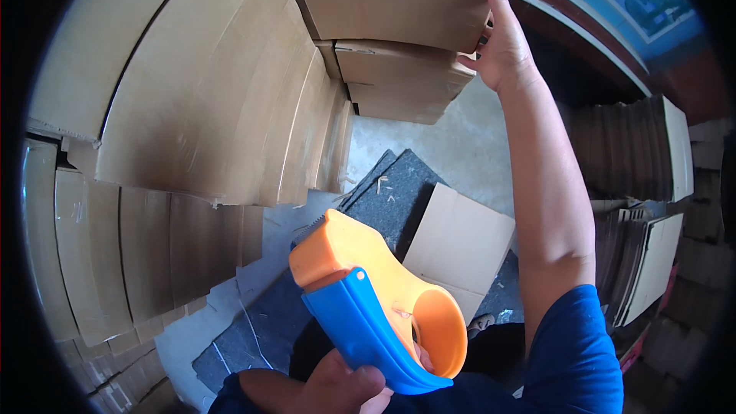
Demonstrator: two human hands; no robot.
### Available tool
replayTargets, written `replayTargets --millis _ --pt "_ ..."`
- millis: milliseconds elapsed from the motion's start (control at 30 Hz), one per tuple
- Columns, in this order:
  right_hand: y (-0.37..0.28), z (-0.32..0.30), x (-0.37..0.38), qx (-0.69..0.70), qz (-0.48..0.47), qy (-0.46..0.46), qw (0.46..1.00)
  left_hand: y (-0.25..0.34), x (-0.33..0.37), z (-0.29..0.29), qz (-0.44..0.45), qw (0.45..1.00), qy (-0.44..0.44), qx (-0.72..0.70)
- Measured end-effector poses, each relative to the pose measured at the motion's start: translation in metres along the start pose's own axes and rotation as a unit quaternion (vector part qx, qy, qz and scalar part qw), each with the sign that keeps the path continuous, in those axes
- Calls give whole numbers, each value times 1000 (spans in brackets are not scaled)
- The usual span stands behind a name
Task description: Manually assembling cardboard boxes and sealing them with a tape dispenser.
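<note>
Tape dispenser (356,261) in your left hand (341,387). Stacked boxes (399,11) ahead at your right hand (506,46); box wall (199,92) left, cardboard sheets (625,146) right.

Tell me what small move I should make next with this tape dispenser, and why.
I'd probably bring the orange-and-blue tape dispenser toward the upper cardboard box: your right hand is at that box's right edge, while your left hand holds the dispenser close to your body, away from the box.
</note>
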State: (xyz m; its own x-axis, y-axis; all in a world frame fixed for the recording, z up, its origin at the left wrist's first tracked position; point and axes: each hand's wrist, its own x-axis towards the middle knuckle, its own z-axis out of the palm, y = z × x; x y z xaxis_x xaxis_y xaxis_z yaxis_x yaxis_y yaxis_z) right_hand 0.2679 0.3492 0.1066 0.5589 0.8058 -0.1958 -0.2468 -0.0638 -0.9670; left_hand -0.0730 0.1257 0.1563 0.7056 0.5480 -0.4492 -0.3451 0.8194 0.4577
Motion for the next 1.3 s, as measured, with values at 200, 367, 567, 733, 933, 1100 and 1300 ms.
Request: replayTargets --millis 200,367,567,733,933,1100,1300 --pt "-31 17 6 165 29 13 986 1 -4 6 15 1000 2 25" --pt "-14 -29 -17 261 15 54 964 -1 -9 2 16 1000 -14 1" --pt "39 -172 -122 253 -55 86 962 1 -16 -11 29 1000 -2 10" --pt "133 -335 -234 154 105 153 971 14 -3 8 39 999 -30 10" --pt "241 -339 -295 -66 408 240 878 1 1 4 9 1000 -4 8" --pt "205 -300 -203 -610 27 224 760 1 1 9 22 998 63 11" --pt "143 -97 -51 -386 -166 -106 901 0 13 4 -20 999 32 -13"
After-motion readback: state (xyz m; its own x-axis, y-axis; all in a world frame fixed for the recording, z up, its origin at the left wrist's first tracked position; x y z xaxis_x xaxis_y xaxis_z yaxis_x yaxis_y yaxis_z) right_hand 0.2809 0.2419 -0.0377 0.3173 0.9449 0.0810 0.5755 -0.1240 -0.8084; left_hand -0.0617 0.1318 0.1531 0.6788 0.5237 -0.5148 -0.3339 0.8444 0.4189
